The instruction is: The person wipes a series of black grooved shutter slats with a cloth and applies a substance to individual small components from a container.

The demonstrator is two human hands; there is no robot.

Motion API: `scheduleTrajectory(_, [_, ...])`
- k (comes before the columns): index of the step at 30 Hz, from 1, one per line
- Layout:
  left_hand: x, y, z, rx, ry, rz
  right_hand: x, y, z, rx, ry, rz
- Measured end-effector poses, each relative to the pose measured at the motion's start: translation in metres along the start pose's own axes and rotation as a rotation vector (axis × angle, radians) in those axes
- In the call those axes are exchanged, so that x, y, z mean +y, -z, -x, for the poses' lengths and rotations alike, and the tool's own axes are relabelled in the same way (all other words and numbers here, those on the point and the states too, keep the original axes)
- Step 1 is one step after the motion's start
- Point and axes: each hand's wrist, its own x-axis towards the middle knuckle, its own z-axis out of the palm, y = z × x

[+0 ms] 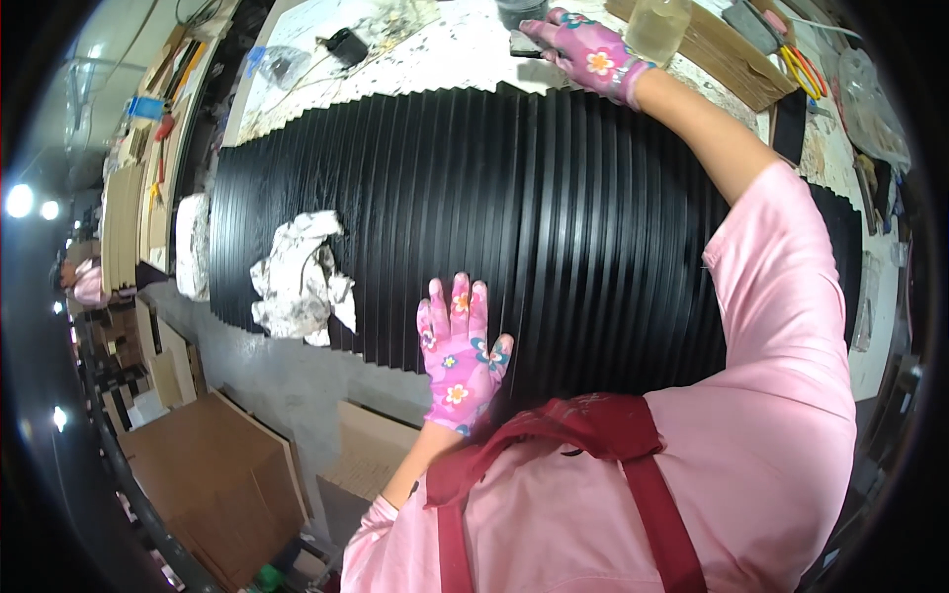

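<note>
A row of long black ribbed strips [435, 178] lies side by side across the table. My left hand [460, 356], in a pink flowered glove, rests flat on their near edge, fingers spread and nothing in them. Reaching to the far side, my right hand [593, 54] wears a matching glove. Its fingers close on a small dark flat tool [527, 46]; its exact kind is partly hidden. Just beyond that tool stands a dark cup [521, 12]. A crumpled white rag [301, 282] with black smudges sits on the strips to the left.
On the stained white tabletop [282, 104] are a small black container [346, 45] and a clear plastic jar [657, 30]. A cardboard piece [717, 64] and pliers with orange-yellow handles [803, 71] lie at the far right. A large brown box [213, 484] stands below left.
</note>
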Motion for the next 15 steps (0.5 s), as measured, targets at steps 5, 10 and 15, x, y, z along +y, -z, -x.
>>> scheduleTrajectory(5, [0.002, 0.038, -0.005, -0.019, -0.046, 0.055, -0.036, 0.007, 0.049, -0.018, -0.004, -0.255])
scheduleTrajectory(10, [-0.061, 0.121, -0.019, 0.389, -0.027, -0.103, -0.040, 0.003, 0.101, 0.047, -0.239, -0.844])
scheduleTrajectory(15, [-0.142, 0.189, -0.060, 0.454, -0.276, 0.050, -0.075, 0.023, 0.128, 0.029, -0.689, -1.399])
